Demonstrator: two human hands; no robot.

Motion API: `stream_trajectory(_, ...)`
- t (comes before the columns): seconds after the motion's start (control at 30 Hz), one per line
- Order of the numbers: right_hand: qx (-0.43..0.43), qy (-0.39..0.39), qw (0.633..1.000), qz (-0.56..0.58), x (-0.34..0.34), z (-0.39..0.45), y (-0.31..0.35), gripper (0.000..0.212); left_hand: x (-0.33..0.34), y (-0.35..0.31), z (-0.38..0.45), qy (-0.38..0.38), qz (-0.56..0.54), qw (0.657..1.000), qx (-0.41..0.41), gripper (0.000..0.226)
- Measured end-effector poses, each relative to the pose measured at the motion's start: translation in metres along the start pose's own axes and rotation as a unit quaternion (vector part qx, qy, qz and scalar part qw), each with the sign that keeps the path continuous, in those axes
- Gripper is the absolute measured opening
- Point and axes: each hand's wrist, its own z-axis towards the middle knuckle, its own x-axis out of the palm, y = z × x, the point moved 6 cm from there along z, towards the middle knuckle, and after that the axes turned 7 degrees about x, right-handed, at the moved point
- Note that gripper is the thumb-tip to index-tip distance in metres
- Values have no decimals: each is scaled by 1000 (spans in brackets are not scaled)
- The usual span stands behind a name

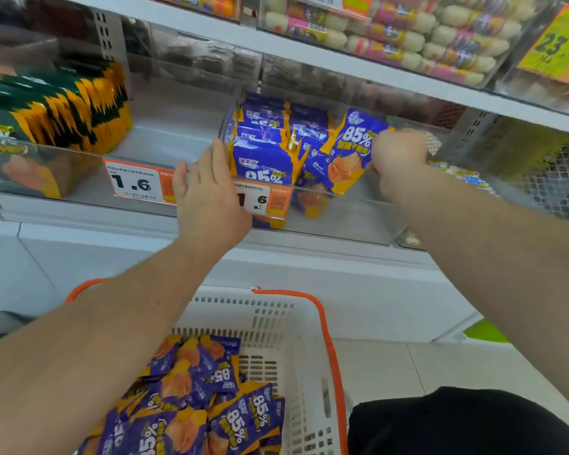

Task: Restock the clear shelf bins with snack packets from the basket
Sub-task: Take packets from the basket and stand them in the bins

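Head view: right hand (pixel 398 156) pinches a purple packet (pixel 350 149) over the clear bin (pixel 358 211); left hand (pixel 207 192), fingers straight, seemingly steadies the standing row (pixel 265 149) — best slotted upright beside it.

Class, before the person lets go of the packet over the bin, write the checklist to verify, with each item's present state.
1. Right hand has a firm grip on the blue packet: ok.
2. Packet is above the clear bin: ok.
3. Packet upright like the stocked row: not ok, tilted.
4. Left hand steadies the bin front: ok.
5. Room behind the row: cannot tell.
6. Basket holds more packets: ok.
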Motion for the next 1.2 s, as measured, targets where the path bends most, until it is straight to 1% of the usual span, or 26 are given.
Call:
stream_trajectory(0.07,4,-26,999,-23,13,12,-3,12,1,1,-1,-5,6,1000,9,103)
stream_trajectory(0.13,14,-15,997,-71,28,21,-10,14,1,1,0,-10,14,1000,14,101)
stream_trajectory(0.2,17,20,994,-103,42,25,-16,17,3,1,0,-3,23,1000,16,101)
stream_trajectory(0.27,37,60,985,-157,52,28,-23,13,5,2,0,0,26,1000,18,101)
stream_trajectory(0.3,43,84,976,-198,57,28,-28,10,6,2,0,-2,28,999,18,100)
stream_trajectory(0.33,41,114,963,-241,63,27,-31,12,6,3,1,-4,28,999,17,100)
stream_trajectory(0.37,36,141,949,-280,67,24,-34,17,6,3,1,-3,28,1000,14,100)
stream_trajectory(0.4,33,149,937,-315,67,20,-33,22,6,2,1,1,27,1000,11,100)
stream_trajectory(0.47,10,149,921,-359,65,16,-27,19,6,2,0,10,23,1000,6,101)
stream_trajectory(0.5,8,143,920,-365,64,15,-25,17,4,1,0,12,18,1000,8,101)
stream_trajectory(0.6,4,91,922,-376,54,10,-20,15,-1,-1,-1,19,-2,1000,16,103)
stream_trajectory(0.63,-15,62,927,-370,51,10,-17,14,-1,-1,-2,18,-14,1000,19,103)
stream_trajectory(0.7,-74,-27,935,-346,37,3,-8,14,-3,-2,-12,-7,-47,999,25,99)
stream_trajectory(0.73,-125,-75,932,-331,32,-4,-3,17,-4,-2,-21,-29,-67,997,29,97)
stream_trajectory(0.77,-200,-116,918,-322,30,-19,2,19,-1,-2,-34,-49,-84,995,33,94)
stream_trajectory(0.8,-296,-141,894,-305,34,-36,3,18,3,-1,-49,-61,-96,993,38,90)
stream_trajectory(0.83,-394,-146,863,-279,41,-60,1,17,9,0,-65,-60,-109,991,39,87)
stream_trajectory(0.87,-471,-134,834,-256,50,-84,-5,17,19,3,-81,-41,-125,991,32,83)
stream_trajectory(0.9,-522,-100,812,-240,62,-103,-16,19,30,7,-95,5,-141,990,17,78)
stream_trajectory(0.93,-551,-62,799,-234,76,-119,-34,19,43,13,-114,70,-156,985,-5,74)
stream_trajectory(0.97,-552,-24,798,-242,89,-128,-47,19,55,18,-127,134,-171,976,-24,71)
stream_trajectory(1.0,-528,26,807,-265,104,-134,-65,17,65,23,-142,187,-185,964,-42,67)
stream_trajectory(1.07,-418,137,825,-354,134,-134,-108,10,78,34,-164,262,-198,942,-70,59)
stream_trajectory(1.1,-358,186,829,-387,147,-133,-131,8,82,38,-172,288,-197,934,-82,56)
stream_trajectory(1.13,-300,217,840,-396,156,-132,-154,8,85,43,-178,306,-198,926,-98,53)
stream_trajectory(1.2,-176,256,873,-377,170,-132,-202,10,92,53,-188,330,-211,911,-129,49)
